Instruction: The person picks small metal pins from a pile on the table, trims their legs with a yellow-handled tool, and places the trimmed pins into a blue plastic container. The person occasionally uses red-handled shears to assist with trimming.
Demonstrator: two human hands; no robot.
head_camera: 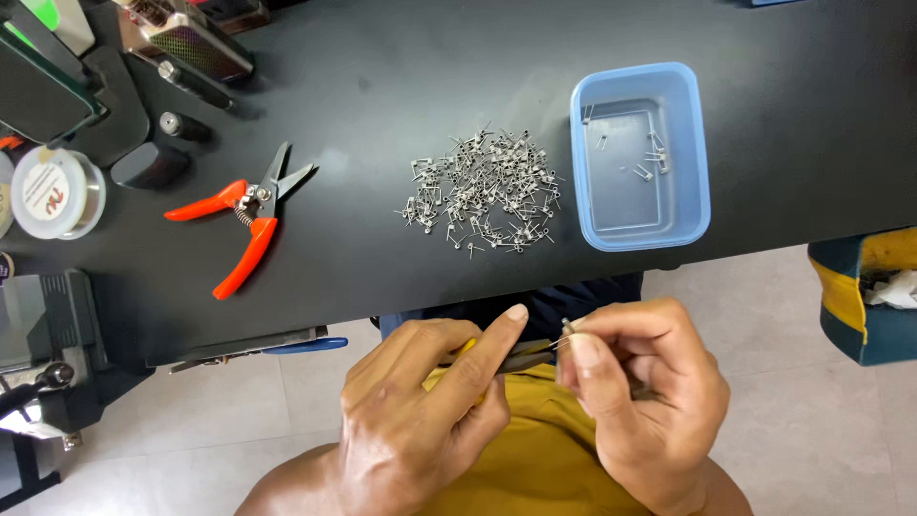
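My left hand (pixel 425 406) grips a small tool with a yellow handle and dark jaws (pixel 523 360), held just below the table's front edge. My right hand (pixel 640 382) pinches a tiny wire coil (pixel 565 330) by its legs, right at the tool's tip. On the black table (pixel 382 86) lies a heap of several small metal coils (pixel 482 191). To its right stands a blue plastic tray (pixel 693 143) with a few coils inside.
Red-handled cutters (pixel 246 225) lie open on the table's left. A spool of wire (pixel 53 191) and dark devices sit at the far left. A blue-handled tool (pixel 287 346) rests at the front edge. A bin (pixel 864 296) stands at right.
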